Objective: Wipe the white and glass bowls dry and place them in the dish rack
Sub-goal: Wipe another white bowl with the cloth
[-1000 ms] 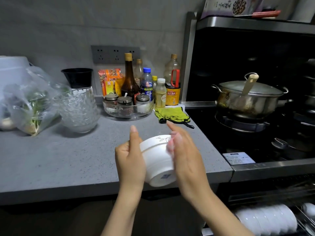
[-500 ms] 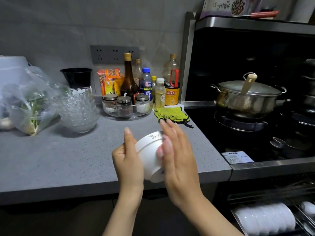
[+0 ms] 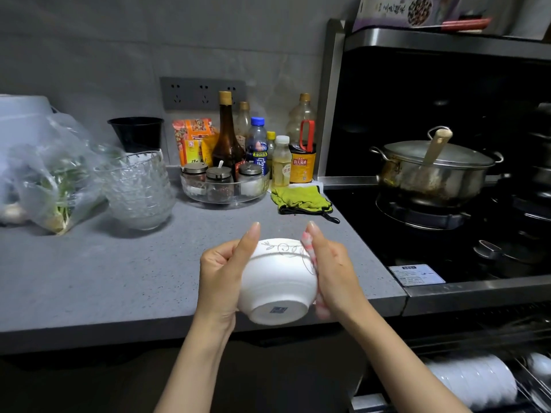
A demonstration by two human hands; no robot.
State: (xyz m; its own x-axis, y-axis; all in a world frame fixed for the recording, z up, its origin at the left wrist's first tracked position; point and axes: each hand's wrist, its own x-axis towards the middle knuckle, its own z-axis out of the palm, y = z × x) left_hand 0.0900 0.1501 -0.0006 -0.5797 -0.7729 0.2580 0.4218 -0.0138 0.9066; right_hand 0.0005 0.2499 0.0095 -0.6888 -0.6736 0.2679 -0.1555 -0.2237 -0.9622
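A white bowl [image 3: 278,281] with a grey leaf pattern is held tilted above the counter's front edge, its base turned toward me. My left hand [image 3: 222,278] grips its left side, thumb up along the rim. My right hand [image 3: 334,275] presses a pink-and-white cloth [image 3: 310,251] against the bowl's right side. A stack of glass bowls [image 3: 138,189] stands on the counter at the left. In the pulled-out dish rack [image 3: 530,391] at the bottom right, a row of white bowls [image 3: 474,380] stands on edge.
Bottles and a glass tray of spice jars [image 3: 223,186] line the back wall. A green cloth [image 3: 301,199] lies by the stove. A lidded steel pot [image 3: 432,171] sits on the burner. A plastic bag of greens [image 3: 50,180] lies far left.
The bowl has been turned in my hands so its base faces me, and my right hand with the cloth has slid from over the front to the bowl's right side.
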